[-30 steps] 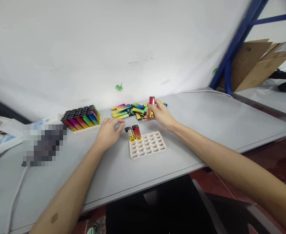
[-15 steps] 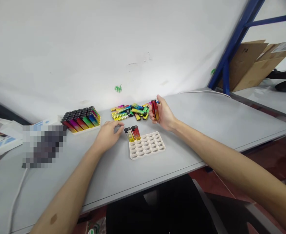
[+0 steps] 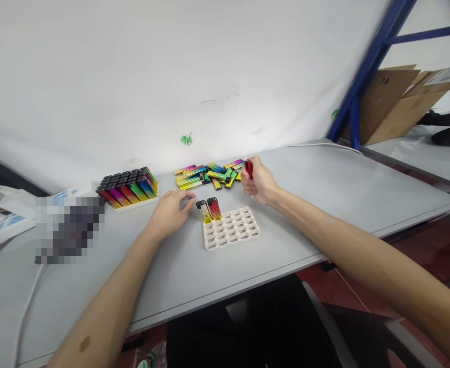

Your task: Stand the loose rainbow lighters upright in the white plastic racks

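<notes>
In my right hand (image 3: 259,181) is a red lighter (image 3: 249,169), with the fingers wrapped round it and the thumb near its top. The hand is raised just right of a heap of colourful lighters (image 3: 219,175). My left hand (image 3: 171,212) rests on the table, fingers loosely curved and apart, holding nothing. Close to its fingertips stands a white tray (image 3: 232,234) with rows of oval holes. Two lighters stand upright in its back left corner: a yellow-and-clear lighter (image 3: 204,211) and a red-and-yellow lighter (image 3: 214,208).
A second tray packed with upright lighters (image 3: 129,189) stands at the back left by the wall. A blurred-out dark object (image 3: 71,230) with a white cable lies on the left. Cardboard boxes (image 3: 397,102) are behind a blue frame (image 3: 355,102) at right.
My right hand has closed more tightly round the red lighter and turned, shifting slightly to the right. My left hand has stayed in place.
</notes>
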The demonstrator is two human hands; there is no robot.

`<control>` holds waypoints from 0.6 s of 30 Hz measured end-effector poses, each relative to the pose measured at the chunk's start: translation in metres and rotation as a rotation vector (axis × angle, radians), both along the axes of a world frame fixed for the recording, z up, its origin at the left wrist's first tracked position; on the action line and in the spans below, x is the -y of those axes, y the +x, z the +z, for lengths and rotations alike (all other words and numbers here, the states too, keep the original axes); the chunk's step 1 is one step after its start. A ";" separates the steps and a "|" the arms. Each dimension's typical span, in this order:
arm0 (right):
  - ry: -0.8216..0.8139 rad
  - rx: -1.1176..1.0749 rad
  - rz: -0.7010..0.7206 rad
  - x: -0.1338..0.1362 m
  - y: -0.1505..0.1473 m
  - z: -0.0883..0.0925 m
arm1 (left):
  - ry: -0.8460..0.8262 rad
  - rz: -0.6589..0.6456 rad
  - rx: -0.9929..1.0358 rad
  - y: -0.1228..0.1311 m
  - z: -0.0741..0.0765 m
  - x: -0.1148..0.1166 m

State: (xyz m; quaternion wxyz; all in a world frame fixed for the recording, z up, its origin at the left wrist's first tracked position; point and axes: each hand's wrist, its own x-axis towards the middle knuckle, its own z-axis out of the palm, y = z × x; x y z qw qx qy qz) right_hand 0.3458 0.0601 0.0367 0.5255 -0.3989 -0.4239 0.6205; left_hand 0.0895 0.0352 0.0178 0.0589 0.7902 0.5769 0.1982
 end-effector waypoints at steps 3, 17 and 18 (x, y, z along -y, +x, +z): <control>0.003 0.025 -0.018 0.002 -0.002 0.000 | -0.006 -0.001 -0.002 0.000 0.000 0.000; -0.016 0.042 0.020 0.001 0.000 -0.004 | -0.004 -0.005 0.007 0.000 0.000 0.000; -0.011 0.038 0.017 0.001 -0.001 -0.003 | -0.004 -0.006 0.009 0.000 0.000 0.000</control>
